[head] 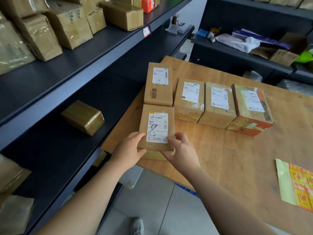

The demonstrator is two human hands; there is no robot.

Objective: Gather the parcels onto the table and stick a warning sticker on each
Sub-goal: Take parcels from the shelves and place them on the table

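Note:
A brown parcel (156,116) with a white label marked with a scribbled 8 sits at the near left corner of the wooden table (228,150). My left hand (130,148) grips its near left corner and my right hand (179,148) grips its near right corner. Behind it lies a tall parcel (158,92) marked 1-8. To the right stand three more labelled parcels (188,99), (218,106), (250,111) in a row. A sheet of red and yellow warning stickers (299,184) lies at the table's right edge.
A dark shelf unit runs along the left, with a taped parcel (83,117) on the middle shelf and several cardboard boxes (67,26) on the upper one. Another shelf (254,48) with bags and clutter stands behind the table. Grey floor lies below.

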